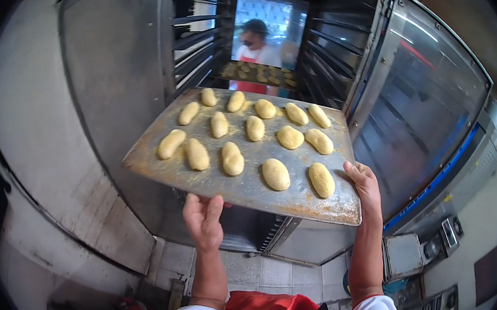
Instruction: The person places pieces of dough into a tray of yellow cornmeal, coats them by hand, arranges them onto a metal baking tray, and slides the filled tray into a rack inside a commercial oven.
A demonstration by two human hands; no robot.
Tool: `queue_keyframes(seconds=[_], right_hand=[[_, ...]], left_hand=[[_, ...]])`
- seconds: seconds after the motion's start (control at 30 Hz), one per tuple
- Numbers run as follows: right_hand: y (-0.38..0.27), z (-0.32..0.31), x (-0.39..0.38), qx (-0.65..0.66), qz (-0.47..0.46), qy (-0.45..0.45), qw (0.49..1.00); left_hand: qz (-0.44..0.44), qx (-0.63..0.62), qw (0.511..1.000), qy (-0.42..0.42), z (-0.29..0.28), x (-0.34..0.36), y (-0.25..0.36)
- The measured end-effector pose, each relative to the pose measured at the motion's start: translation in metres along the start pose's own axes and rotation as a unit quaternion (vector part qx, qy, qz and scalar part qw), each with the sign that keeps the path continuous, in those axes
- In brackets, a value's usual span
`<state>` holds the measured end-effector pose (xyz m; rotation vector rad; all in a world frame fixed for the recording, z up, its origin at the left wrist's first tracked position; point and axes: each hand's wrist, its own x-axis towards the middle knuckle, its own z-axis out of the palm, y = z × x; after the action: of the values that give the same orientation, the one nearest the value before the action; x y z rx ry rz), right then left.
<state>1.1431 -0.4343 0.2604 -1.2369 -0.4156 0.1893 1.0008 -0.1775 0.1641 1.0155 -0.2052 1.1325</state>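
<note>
A worn metal baking tray point(190, 172) is held tilted in front of an open steel cabinet, with several oblong pale-yellow dough pieces point(275, 174) dusted in crumbs spread over it. My left hand point(205, 217) grips the near edge at its left part, thumb along the rim and fingertips underneath. At the tray's right side, my right hand point(364, 187) holds the edge near the front corner, thumb on top. The tray's far edge is at the cabinet opening point(338, 33), below rows of side rails point(192, 41). Inside, farther back, lies another tray point(258, 74) with dough pieces.
A person point(253, 50) in white and red shows at the cabinet's bright rear panel, perhaps through glass. A steel panel point(117, 96) stands left, a glazed door point(417, 103) right. Below are floor tiles point(278, 272), equipment point(407, 253) at lower right and dark items point(131, 306) at lower left.
</note>
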Motion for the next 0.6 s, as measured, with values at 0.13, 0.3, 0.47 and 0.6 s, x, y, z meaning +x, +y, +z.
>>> queue_keyframes(seconds=[0.13, 0.3, 0.47, 0.6], right_hand=[[0.011, -0.019, 0.021, 0.002, 0.032, 0.01, 0.999], [0.012, -0.025, 0.063, 0.116, 0.046, 0.031, 0.992], [0.025, -0.053, 0.057, 0.125, 0.044, 0.006, 0.991], [0.045, -0.084, 0.014, 0.126, 0.031, 0.045, 0.991]], left_hand=[[0.03, 0.03, 0.999, -0.005, 0.01, 0.005, -0.005], [0.003, 0.023, 0.999, -0.033, 0.033, 0.032, -0.04], [-0.001, 0.072, 0.997, -0.035, 0.059, 0.094, -0.102], [-0.027, 0.092, 0.995, -0.024, 0.067, 0.159, -0.183]])
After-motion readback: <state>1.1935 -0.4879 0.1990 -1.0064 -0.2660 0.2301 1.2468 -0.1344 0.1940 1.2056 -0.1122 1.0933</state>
